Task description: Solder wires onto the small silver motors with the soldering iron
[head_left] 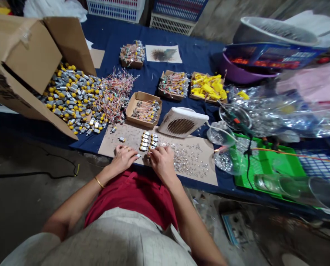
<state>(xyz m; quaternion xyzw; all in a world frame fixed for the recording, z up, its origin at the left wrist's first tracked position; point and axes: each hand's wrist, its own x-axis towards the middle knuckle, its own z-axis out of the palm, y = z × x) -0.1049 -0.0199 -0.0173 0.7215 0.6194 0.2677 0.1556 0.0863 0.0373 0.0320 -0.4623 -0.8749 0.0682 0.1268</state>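
My left hand (pixel 123 158) rests on the cardboard sheet (pixel 109 142), its fingers closed on a small silver motor (pixel 138 156) at the fingertips. Just to the right, my right hand (pixel 163 161) has thumb and fingers pinched together at the lower end of the motor rows. What they pinch is hidden. Small motors with yellow ends stand in two neat columns, a left column (pixel 145 142) and a right column (pixel 154 140), just beyond my hands. Two loose motors, one (pixel 122 139) nearer and one (pixel 113 130) farther, lie to the left. Tiny metal parts (pixel 188 159) are scattered right of my right hand.
A tipped cardboard box (pixel 23 74) spills many motors (pixel 70 96) at left. Wired motors fill small cartons, one (pixel 134 114) nearest. A white slatted device (pixel 184 122) stands behind the sheet. Yellow parts (pixel 209 87), clear bowls (pixel 227 160) and a green tray (pixel 288 162) are right.
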